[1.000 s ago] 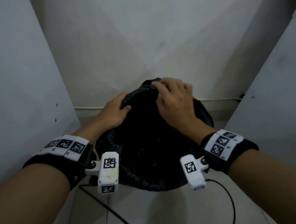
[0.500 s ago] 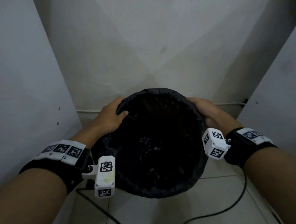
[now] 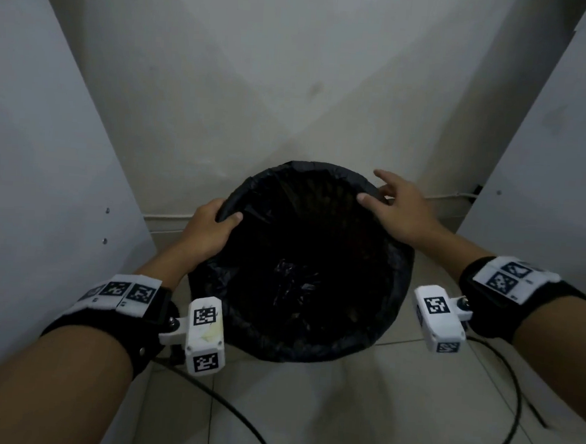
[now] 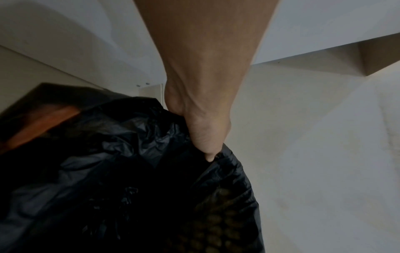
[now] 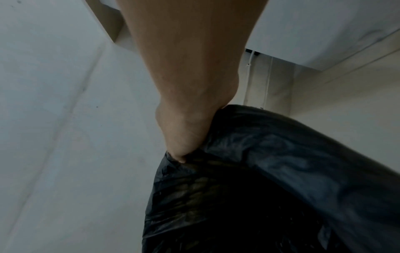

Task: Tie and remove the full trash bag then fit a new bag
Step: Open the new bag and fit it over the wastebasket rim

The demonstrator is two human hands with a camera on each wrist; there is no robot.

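Observation:
A black trash bag (image 3: 302, 274) lines a round bin, its mouth spread wide and folded over the rim. My left hand (image 3: 212, 223) grips the left rim, thumb inside and fingers outside; the left wrist view shows this hand (image 4: 203, 130) clamped on the crinkled bag (image 4: 129, 171). My right hand (image 3: 392, 207) is at the far right rim with the thumb lying on the bag edge and the index finger straight and lifted. In the right wrist view that thumb (image 5: 179, 157) touches the bag (image 5: 270, 162). A woven bin wall shows faintly through the plastic.
White panels (image 3: 47, 179) close in on the left and right, and a plain wall stands behind the bin. Black cables (image 3: 238, 414) trail over the tiled floor in front, and another cable (image 3: 510, 400) loops at the right.
My right hand went from the bag's far edge to the right rim, then loosened, its fingers now lifted. The bag mouth has spread over the rim. My left hand kept its grip.

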